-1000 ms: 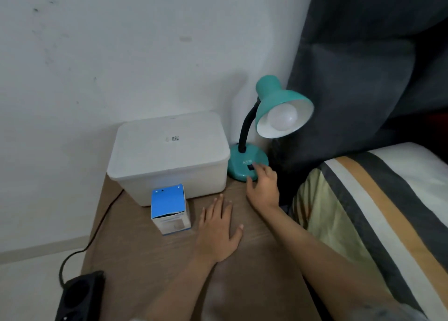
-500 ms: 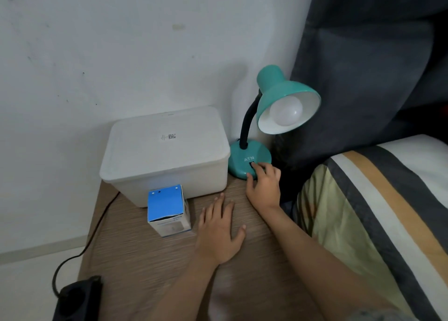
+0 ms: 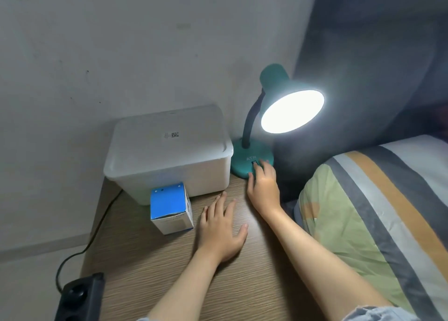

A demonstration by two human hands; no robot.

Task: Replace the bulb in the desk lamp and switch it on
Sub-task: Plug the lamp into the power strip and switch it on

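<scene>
A teal desk lamp (image 3: 274, 83) stands at the back of the wooden table (image 3: 174, 272), its shade turned toward me. The bulb (image 3: 292, 114) inside the shade glows bright white. My right hand (image 3: 263, 182) rests at the lamp's round base (image 3: 241, 162), its fingertips on the dark switch there, holding nothing. My left hand (image 3: 221, 226) lies flat on the table, fingers spread and empty. A blue and white bulb box (image 3: 171, 209) stands just left of my left hand.
A white lidded plastic bin (image 3: 169, 151) sits against the wall left of the lamp. A black power strip (image 3: 80, 296) and its cable lie at the table's front left. A striped bed cover (image 3: 378, 211) borders the table on the right, under a dark curtain (image 3: 363, 54).
The lamp has come on: the bulb was dark in both earlier frames and now shines. My right fingertips crept forward onto the switch. The left hand stayed flat.
</scene>
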